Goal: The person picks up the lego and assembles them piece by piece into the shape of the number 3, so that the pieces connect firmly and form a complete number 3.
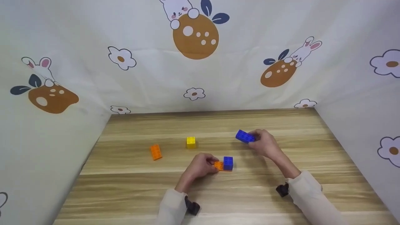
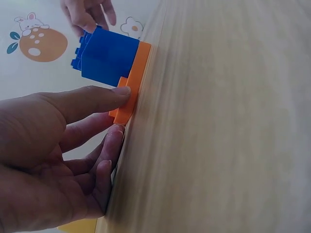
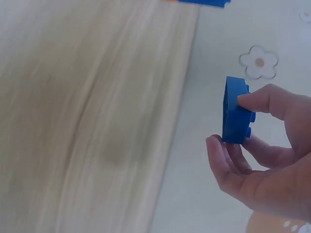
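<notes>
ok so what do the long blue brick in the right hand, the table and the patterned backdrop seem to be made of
Long blue brick: probably hard plastic with a smooth, satin finish, judging by its crisp edges and studs.
Table: wood or laminate with a low sheen; streaky grain shows but can't settle which.
Backdrop: likely fabric or thin plastic, fairly matte, given soft creases.

Bricks (image 1: 243,136) smooth plastic; tabletop (image 1: 125,190) smooth, wood-grained; backdrop (image 1: 150,81) matt, cloth-like.
</notes>
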Tool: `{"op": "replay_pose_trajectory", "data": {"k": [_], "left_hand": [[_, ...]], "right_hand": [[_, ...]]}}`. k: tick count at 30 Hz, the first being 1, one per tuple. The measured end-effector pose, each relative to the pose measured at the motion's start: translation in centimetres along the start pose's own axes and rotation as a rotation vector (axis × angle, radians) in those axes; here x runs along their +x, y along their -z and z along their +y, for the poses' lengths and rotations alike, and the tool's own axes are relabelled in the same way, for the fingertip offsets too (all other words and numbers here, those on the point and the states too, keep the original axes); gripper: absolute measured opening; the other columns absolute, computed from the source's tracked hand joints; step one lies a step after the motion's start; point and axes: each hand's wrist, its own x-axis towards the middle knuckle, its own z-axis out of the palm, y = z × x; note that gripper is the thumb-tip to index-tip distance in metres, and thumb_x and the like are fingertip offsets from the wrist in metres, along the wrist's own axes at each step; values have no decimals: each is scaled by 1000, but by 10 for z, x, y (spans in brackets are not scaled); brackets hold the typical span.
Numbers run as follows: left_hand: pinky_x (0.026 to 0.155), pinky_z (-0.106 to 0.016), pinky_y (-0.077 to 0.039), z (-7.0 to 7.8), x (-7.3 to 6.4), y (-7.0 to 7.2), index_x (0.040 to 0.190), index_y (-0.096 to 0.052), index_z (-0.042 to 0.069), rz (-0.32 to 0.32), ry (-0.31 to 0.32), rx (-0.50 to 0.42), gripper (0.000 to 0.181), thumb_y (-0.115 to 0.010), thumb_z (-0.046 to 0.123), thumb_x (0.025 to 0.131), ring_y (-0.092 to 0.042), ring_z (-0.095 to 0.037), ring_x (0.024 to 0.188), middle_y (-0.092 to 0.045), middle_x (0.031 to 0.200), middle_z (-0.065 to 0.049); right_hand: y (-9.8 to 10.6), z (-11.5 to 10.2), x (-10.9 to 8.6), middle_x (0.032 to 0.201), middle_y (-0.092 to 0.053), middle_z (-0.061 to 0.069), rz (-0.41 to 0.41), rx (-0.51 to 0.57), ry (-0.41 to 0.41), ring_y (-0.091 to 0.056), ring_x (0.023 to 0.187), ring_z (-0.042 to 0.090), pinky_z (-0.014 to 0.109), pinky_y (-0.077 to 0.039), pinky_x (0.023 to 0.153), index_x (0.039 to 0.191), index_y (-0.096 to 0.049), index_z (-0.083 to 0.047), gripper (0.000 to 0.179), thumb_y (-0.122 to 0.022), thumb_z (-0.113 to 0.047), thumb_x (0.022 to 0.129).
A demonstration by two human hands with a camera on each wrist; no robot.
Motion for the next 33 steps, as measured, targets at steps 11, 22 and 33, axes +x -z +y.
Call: {"op": "replay_pose_trajectory", "data": {"k": [11,22,33], "left_hand": [[73,-27,-49,-4,-4,2,108,-75,6,1,-30,-12,30,-81,5,79,-56,-15,81,-64,91,-3],[72,-25,-51,-4,-1,2,108,-74,3,3,-51,-29,33,-84,6,77,-58,-13,81,-68,92,-5],[72,-27,-49,-2,1,1,108,-74,2,4,-64,-6,33,-84,2,76,-56,-15,79,-66,90,-5]], "right_hand": [[-11,-26,-23,122,-59,24,-25,106,82,-63,109,35,35,-58,82,125,-60,5,42,-70,-1,85],[-29,-29,-36,109,-70,13,-113,82,118,-67,95,25,33,-58,77,115,-66,-1,36,-74,-1,79],[-37,-23,-36,110,-68,17,-191,58,202,-67,96,31,35,-60,77,115,-67,1,37,-75,0,79]]}}
